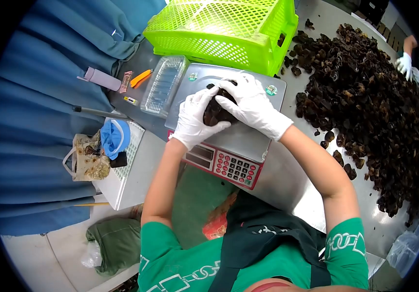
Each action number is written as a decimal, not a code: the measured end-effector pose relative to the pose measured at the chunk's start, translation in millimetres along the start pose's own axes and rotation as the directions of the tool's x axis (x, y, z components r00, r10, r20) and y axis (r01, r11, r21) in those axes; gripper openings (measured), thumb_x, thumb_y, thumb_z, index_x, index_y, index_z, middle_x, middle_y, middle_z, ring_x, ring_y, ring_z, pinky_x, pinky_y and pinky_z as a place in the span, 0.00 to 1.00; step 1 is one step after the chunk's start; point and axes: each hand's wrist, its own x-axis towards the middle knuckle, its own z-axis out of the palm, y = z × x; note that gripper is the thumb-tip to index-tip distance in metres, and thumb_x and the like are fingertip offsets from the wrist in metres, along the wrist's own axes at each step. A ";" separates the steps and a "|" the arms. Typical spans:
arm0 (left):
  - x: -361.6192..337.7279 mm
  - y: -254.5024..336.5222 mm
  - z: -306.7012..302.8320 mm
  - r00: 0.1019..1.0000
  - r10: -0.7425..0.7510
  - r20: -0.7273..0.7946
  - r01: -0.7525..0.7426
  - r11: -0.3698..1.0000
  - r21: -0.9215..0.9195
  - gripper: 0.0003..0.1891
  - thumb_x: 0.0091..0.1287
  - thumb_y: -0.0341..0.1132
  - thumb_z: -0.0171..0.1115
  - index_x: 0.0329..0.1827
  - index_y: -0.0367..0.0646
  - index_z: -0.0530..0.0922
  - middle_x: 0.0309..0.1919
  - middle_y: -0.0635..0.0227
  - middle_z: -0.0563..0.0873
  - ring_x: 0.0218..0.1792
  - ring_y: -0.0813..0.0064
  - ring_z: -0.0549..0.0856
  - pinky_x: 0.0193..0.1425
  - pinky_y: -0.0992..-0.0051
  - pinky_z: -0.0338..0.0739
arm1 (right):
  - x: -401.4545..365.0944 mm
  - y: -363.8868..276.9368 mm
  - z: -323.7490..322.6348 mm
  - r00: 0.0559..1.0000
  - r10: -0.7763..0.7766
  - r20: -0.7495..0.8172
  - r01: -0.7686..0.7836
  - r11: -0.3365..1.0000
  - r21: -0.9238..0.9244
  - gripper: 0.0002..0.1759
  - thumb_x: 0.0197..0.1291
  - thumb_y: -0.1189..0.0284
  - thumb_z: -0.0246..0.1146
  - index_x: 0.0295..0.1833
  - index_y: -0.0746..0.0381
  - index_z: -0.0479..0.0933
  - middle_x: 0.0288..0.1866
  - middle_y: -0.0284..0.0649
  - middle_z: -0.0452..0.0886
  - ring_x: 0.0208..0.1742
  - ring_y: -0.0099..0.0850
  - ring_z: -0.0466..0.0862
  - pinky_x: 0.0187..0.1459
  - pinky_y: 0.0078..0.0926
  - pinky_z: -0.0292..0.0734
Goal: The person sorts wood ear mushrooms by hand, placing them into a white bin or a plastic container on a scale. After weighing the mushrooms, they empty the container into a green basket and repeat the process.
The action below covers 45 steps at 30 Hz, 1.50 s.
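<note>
Both my hands wear white gloves and cup a clump of dark brown pieces [214, 113], which look like dried mushrooms, over the steel pan of a weighing scale [243, 138]. My left hand [193, 119] curves around the near left side of the clump. From the upper right, my right hand [252, 103] presses over it, fingers bent. Whether the clump rests on the pan is hidden by my gloves. The scale's red keypad panel [236, 168] faces me. Just left of the scale lies a clear plastic tray [163, 87].
A bright green crate [209, 48] stands behind the scale. A large heap of the dark pieces [360, 97] covers the right side of the steel table. Another person's gloved hand [404, 65] is beyond it. An orange cutter [141, 78] and a lilac bottle [100, 79] lie at left.
</note>
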 end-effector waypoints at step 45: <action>-35.5 86.4 -53.4 0.818 -0.476 -0.324 0.173 0.741 -0.649 0.20 0.76 0.20 0.59 0.71 0.34 0.76 0.61 0.61 0.86 0.62 0.74 0.83 0.72 0.73 0.74 | -352.9 13.4 -180.2 0.531 0.823 -0.202 -0.785 0.567 0.250 0.18 0.76 0.73 0.61 0.66 0.64 0.82 0.65 0.40 0.85 0.65 0.30 0.82 0.70 0.28 0.73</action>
